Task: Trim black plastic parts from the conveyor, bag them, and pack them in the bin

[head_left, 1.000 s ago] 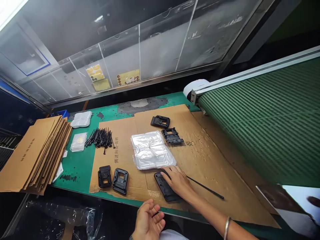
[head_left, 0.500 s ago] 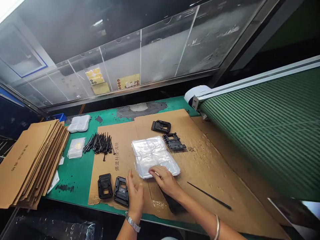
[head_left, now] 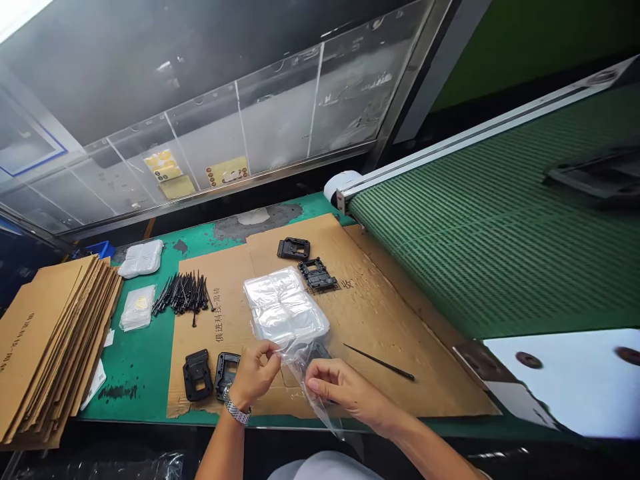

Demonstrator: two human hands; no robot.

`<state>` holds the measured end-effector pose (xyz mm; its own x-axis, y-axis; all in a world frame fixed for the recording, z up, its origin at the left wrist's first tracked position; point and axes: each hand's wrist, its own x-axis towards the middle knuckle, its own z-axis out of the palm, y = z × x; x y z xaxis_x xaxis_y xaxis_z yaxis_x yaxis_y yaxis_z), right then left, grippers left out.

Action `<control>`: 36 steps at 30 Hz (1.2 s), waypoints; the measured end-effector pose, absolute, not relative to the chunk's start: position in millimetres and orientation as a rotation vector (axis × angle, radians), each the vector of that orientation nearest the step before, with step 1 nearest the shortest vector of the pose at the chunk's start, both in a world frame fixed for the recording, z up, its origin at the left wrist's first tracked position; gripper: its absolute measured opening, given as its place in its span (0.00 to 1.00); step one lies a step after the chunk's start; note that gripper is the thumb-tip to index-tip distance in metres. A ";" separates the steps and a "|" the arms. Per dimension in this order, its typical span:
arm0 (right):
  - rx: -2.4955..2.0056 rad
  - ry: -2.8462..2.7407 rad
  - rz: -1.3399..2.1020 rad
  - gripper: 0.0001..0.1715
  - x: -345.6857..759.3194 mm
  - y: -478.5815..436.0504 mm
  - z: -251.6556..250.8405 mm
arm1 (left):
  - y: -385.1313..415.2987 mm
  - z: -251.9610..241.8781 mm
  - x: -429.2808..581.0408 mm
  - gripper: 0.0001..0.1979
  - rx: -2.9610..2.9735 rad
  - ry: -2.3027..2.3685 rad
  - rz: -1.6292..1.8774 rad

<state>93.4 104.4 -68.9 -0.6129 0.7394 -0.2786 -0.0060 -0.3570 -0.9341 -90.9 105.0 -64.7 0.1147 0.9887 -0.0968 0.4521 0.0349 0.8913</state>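
Note:
A thin clear plastic bag (head_left: 313,395) hangs between my hands just in front of the stack of clear bags (head_left: 285,307). My left hand (head_left: 256,375) is closed, pinching the bag's upper left edge. Curled against its right side is my right hand (head_left: 337,388), thumb and fingers closed on the film. A dark part lies behind the bag and right hand, mostly hidden. Left of my left hand are two black plastic frames, one in full view (head_left: 197,375) and one (head_left: 226,373) partly covered by the hand. A black cable tie (head_left: 379,362) lies to the right.
Beyond the stack lie two more black parts (head_left: 294,249) (head_left: 317,274). Left are a pile of black cable ties (head_left: 184,293), small bags (head_left: 138,307), another bag bundle (head_left: 141,259) and stacked cardboard (head_left: 55,347). A green conveyor (head_left: 480,233) carrying a blurred black part (head_left: 605,175) stands right.
A single bag is now off the stack and between my hands; before, my right hand was at the stack's near edge. The view has swung right, and a black part shows on the conveyor.

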 end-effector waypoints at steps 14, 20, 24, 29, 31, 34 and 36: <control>-1.101 -1.629 1.686 0.22 108.1 78.0 -71.9 | 84.9 -54.9 -66.2 0.10 1.677 1.684 0.689; -1.239 -1.618 1.496 0.20 113.2 76.2 -77.8 | 77.7 -55.3 -59.3 0.07 1.661 1.750 0.699; -1.268 -1.622 1.420 0.23 119.4 77.1 -79.8 | 64.6 -62.7 -55.1 0.21 1.597 1.815 1.050; -1.221 -1.591 1.392 0.17 120.4 75.9 -79.4 | 42.5 -70.2 -33.1 0.09 1.265 1.745 1.442; -1.206 -1.599 1.417 0.14 118.5 74.3 -80.1 | 39.0 -71.7 -21.4 0.10 1.150 1.475 1.232; -1.238 -1.685 1.431 0.12 117.4 72.2 -79.7 | 39.9 -73.0 -8.9 0.14 0.935 1.183 1.039; -1.212 -1.737 1.477 0.13 119.3 72.5 -77.9 | 41.9 -73.5 -6.7 0.15 0.776 1.130 1.068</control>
